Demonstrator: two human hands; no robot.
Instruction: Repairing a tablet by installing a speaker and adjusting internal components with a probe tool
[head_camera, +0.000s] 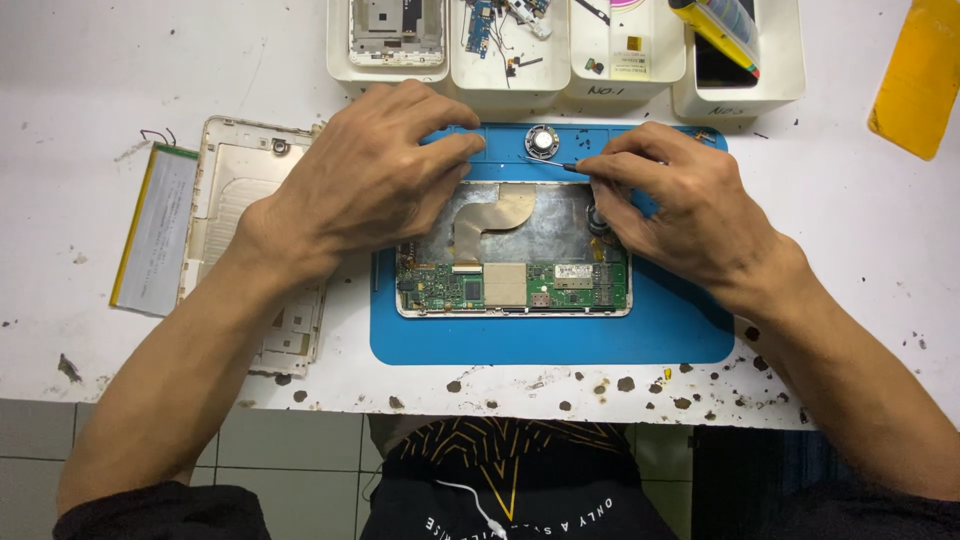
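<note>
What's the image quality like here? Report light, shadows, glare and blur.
Head view: bright, even overhead light on the white table; soft shadows under the left hand and right hand; mild sheen on the tablet's metal shield; focus sharp throughout, no motion blur; slight wide-angle bend at the edges.

Blue work mat (560, 340): matt, rubbery, smooth. Opened tablet (515, 250): dull grey metal shield, copper-toned flex ribbon (490, 215), glossy green circuit board (440, 285). White tabletop (850, 230): painted, chipped, speckled dark. Back cover (240, 200): pale satin plastic. Storage trays (740, 95): smooth white plastic.
</note>
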